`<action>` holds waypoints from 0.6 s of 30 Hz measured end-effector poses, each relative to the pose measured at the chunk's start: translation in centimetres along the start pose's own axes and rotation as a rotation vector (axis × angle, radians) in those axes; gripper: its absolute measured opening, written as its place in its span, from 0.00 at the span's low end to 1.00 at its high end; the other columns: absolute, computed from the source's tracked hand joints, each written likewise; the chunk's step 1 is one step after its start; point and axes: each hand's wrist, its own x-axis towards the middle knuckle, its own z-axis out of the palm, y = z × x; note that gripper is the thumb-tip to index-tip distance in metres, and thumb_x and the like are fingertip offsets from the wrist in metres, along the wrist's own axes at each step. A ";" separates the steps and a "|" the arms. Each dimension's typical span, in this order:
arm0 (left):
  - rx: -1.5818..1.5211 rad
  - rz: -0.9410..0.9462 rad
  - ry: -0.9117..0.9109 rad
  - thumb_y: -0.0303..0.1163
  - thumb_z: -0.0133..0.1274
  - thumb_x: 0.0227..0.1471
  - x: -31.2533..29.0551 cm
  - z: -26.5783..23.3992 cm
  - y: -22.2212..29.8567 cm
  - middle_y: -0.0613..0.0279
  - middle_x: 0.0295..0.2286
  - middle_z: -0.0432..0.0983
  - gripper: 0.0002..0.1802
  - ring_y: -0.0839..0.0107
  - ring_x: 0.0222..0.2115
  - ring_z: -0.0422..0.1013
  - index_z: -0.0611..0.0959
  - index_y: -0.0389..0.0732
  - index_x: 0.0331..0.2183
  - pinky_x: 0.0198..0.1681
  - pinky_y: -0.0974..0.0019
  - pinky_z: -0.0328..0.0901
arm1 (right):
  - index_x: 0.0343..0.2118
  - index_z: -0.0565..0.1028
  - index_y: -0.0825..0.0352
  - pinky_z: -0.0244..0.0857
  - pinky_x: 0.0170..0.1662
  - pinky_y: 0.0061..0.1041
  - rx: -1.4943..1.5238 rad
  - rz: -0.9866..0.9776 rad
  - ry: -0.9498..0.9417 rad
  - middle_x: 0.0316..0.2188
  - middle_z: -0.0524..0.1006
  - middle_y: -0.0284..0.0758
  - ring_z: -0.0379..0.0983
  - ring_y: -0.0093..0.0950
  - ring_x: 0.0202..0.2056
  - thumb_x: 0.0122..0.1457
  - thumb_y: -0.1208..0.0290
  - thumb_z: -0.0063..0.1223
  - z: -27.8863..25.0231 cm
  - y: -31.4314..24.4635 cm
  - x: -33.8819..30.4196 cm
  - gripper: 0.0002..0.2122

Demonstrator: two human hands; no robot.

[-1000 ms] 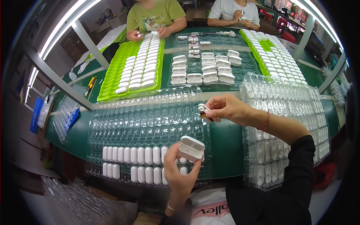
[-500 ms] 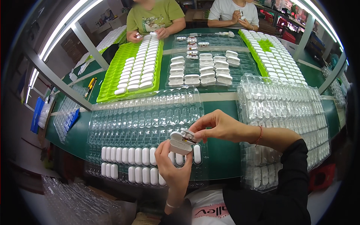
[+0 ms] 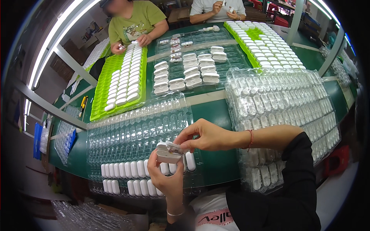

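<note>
My left hand is closed round a white oval case, whose hinged lid stands up. Between the fingertips of my right hand is a small white insert with darker parts along its edge. The insert is at the right side of the case, close against its opening; whether it sits inside I cannot tell. Beneath both hands lies a clear plastic tray with rows of closed white cases in its near part. My left hand hides some of them.
Stacked clear trays stand to my right. Across the table are opened white cases on another clear tray, and two green trays of white cases. A person in a green shirt and one in white handle small parts. Metal posts frame the left.
The view has turned, so the scene appears shifted to the left. My right hand has brought the insert lower and closer to the opened case. The left hand keeps its hold.
</note>
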 end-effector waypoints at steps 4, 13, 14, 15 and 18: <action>0.025 0.014 0.010 0.23 0.70 0.34 0.2 -0.2 0.6 0.53 0.44 0.72 0.37 0.61 0.44 0.71 0.73 0.34 0.48 0.44 0.61 0.71 | 0.41 0.80 0.73 0.70 0.35 0.18 0.006 0.003 0.022 0.31 0.81 0.36 0.75 0.18 0.31 0.55 0.75 0.58 0.1 -0.4 -0.1 0.11; 0.038 0.115 0.082 0.21 0.70 0.32 0.6 -0.1 0.7 0.51 0.43 0.68 0.37 0.59 0.41 0.68 0.73 0.34 0.48 0.45 0.59 0.66 | 0.42 0.80 0.71 0.70 0.39 0.18 -0.006 -0.019 0.118 0.33 0.81 0.34 0.76 0.18 0.34 0.57 0.76 0.58 0.2 -0.9 -0.8 0.11; 0.043 0.119 0.060 0.21 0.70 0.32 0.4 -0.2 0.9 0.51 0.43 0.68 0.38 0.58 0.42 0.68 0.73 0.34 0.48 0.45 0.58 0.66 | 0.42 0.80 0.71 0.70 0.38 0.18 0.004 -0.010 0.125 0.32 0.81 0.35 0.76 0.19 0.33 0.56 0.76 0.59 0.4 -0.9 -0.9 0.11; 0.036 0.123 0.059 0.21 0.70 0.31 0.5 -0.2 0.8 0.51 0.43 0.68 0.38 0.58 0.42 0.68 0.73 0.34 0.48 0.45 0.58 0.66 | 0.41 0.80 0.71 0.70 0.37 0.18 0.017 -0.010 0.131 0.32 0.82 0.36 0.76 0.19 0.32 0.56 0.75 0.60 0.5 -1.0 -0.8 0.10; 0.009 0.130 0.047 0.20 0.70 0.30 0.7 0.0 0.5 0.50 0.43 0.68 0.38 0.56 0.43 0.68 0.73 0.34 0.48 0.45 0.57 0.66 | 0.41 0.80 0.71 0.71 0.38 0.18 -0.010 0.002 0.101 0.32 0.82 0.35 0.76 0.19 0.33 0.56 0.75 0.59 0.8 -1.3 -0.6 0.10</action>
